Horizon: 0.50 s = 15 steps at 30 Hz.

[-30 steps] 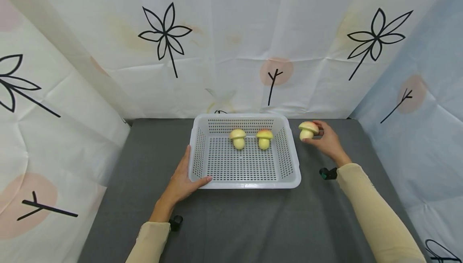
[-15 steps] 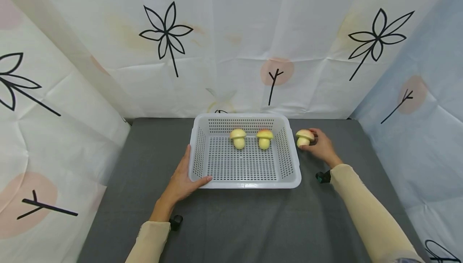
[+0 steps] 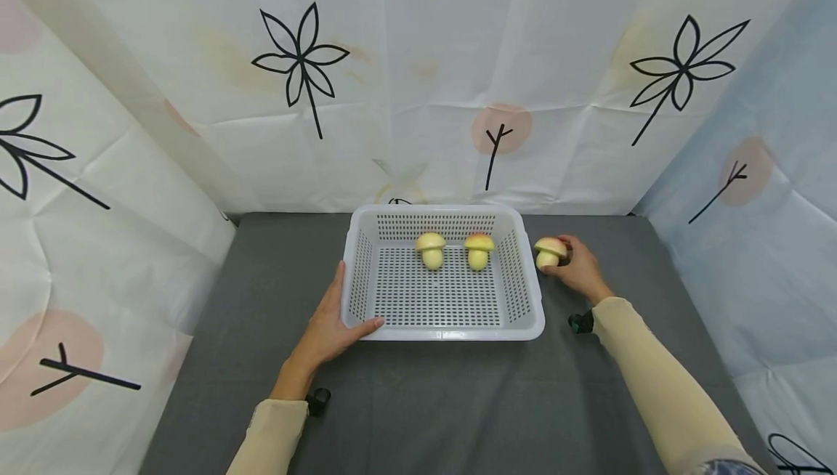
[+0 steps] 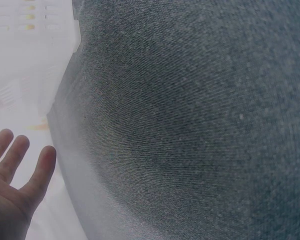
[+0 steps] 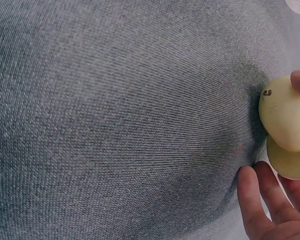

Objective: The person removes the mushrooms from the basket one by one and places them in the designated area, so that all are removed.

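Note:
In the head view a white perforated plastic basket (image 3: 445,334) stands on the dark grey cloth. My left hand (image 3: 330,326) rests against its left side, fingers extended and thumb on the near rim; the left wrist view shows these fingers (image 4: 44,170) straight and spread. Inside lie two toy mushrooms, a pale yellow one (image 3: 430,250) and one with a reddish-topped cap (image 3: 478,251). Just right of the basket, my right hand (image 3: 577,268) holds a third toy mushroom (image 3: 548,251) between thumb and fingers. Its pale stem (image 5: 285,115) is low at the cloth in the right wrist view.
Dark grey cloth (image 3: 418,409) covers the tabletop. White printed curtains (image 3: 418,83) rise behind it and at both sides. The basket's far rim is close to the back curtain.
My right hand has carried the toy mushroom a little left and down, closer to the basket, and has nearly stopped in the last half second. The left hand and basket stay put.

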Each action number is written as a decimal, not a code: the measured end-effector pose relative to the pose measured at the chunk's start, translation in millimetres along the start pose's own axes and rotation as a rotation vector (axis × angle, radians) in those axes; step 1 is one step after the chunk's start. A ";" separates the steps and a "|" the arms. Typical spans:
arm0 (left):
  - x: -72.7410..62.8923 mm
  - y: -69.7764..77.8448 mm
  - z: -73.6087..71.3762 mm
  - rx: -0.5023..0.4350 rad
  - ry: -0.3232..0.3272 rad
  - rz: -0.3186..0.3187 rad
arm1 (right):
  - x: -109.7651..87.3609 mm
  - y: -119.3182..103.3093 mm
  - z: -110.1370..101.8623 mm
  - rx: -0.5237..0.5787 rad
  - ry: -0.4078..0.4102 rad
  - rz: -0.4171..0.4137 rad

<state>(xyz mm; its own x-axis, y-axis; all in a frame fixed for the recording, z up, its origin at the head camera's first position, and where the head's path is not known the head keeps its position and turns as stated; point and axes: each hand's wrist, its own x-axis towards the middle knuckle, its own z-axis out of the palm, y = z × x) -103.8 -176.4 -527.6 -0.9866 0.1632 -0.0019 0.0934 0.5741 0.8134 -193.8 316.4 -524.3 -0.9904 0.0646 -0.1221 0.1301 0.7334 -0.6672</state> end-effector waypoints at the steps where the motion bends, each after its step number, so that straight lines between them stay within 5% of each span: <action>1: 0.0 0.0 -0.1 0.003 0.001 0.000 | 0.0 0.2 0.1 -0.001 0.000 -0.004; 15: -0.1 0.5 0.1 0.009 0.000 -0.003 | -2.1 1.1 0.0 0.014 -0.003 -0.001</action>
<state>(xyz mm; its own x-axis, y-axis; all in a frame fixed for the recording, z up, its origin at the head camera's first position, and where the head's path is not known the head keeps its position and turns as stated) -103.6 -176.0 -527.2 -0.9869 0.1615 -0.0049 0.0911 0.5816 0.8084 -191.6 317.1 -524.8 -0.9904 0.0619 -0.1237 0.1299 0.7241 -0.6774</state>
